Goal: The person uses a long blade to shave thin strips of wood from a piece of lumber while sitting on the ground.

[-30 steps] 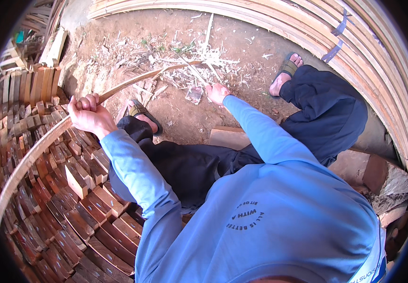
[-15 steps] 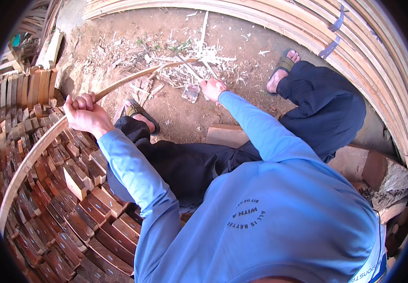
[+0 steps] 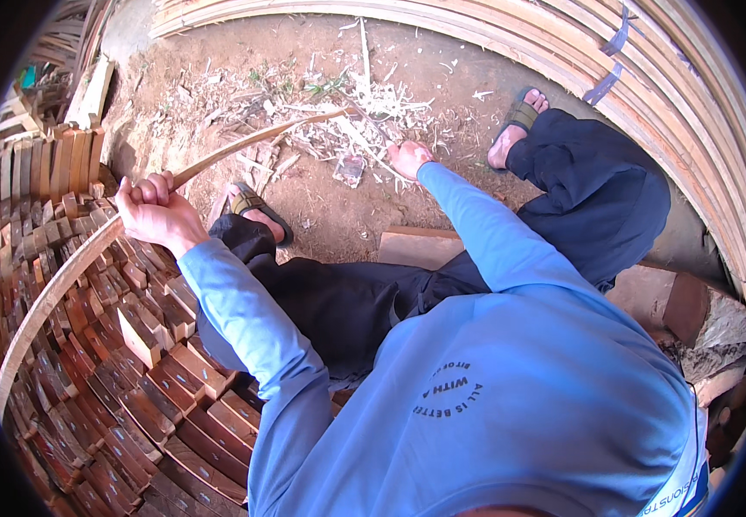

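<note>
My left hand point(image 3: 159, 207) is closed around a long, thin wooden strip point(image 3: 49, 297). The strip runs from the lower left, passes through my fist and stretches out over the ground in front of me. Its far end point(image 3: 304, 122) lies above a heap of pale wood shavings point(image 3: 381, 108). To the right of that end, my right hand point(image 3: 409, 159) is closed as well. A narrow, dark, knife-like blade point(image 3: 368, 119) shows beyond its fingers, thin and blurred. The handle is hidden inside the fist.
Stacked short wooden blocks point(image 3: 144, 405) fill the left side, close to my left arm. Long boards point(image 3: 554, 65), bound with a strap, lie across the back and right. A wood block point(image 3: 420, 247) rests between my legs. My sandalled feet point(image 3: 256, 211) flank the shavings.
My right hand has moved slightly right and toward me, and the blade has turned so it looks thinner. My left hand and the wooden strip have hardly moved.
</note>
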### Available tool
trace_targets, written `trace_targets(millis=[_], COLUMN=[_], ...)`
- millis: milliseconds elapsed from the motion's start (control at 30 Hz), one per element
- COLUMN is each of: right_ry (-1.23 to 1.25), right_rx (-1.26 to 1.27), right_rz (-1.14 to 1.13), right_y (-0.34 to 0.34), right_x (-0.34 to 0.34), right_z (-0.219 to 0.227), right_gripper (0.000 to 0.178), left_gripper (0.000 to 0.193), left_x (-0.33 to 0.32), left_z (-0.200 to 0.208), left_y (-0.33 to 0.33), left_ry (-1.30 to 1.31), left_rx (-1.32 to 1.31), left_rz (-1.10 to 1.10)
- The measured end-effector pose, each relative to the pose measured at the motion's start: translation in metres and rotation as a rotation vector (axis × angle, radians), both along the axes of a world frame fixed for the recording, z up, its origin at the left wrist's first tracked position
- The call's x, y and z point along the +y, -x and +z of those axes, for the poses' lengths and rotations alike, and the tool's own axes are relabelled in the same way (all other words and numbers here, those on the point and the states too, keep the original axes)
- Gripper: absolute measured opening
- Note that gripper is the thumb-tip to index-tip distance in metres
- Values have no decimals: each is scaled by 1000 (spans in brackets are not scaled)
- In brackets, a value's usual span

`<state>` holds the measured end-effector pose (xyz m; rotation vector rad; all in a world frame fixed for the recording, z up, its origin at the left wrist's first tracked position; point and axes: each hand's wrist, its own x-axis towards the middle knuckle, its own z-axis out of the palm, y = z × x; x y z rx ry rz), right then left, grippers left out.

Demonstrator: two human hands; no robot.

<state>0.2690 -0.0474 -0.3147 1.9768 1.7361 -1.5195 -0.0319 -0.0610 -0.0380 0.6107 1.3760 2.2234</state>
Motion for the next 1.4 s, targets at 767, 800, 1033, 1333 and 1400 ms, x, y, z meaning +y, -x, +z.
trace_targets(millis=[767, 800, 1033, 1333, 1400], right_ry=[-19, -1, -48, -60, -84], right_rx=[234, 249, 305, 362, 370], right_rz=[-251, -263, -160, -328, -312], right_y=[2, 1, -10, -55, -65], right_x=[9, 9, 16, 2, -4], right_z=[35, 40, 70, 158, 181], right_gripper=[66, 64, 65, 56, 54], left_gripper=[42, 42, 42, 47, 47], left_x=[14, 15, 20, 9, 4], left_z=[6, 10, 21, 34, 36], left_y=[-12, -14, -36, -72, -75], left_ry=[-21, -39, -47, 12, 12], left_rx=[26, 33, 71, 68, 107], left_rz=[100, 31, -262, -513, -545])
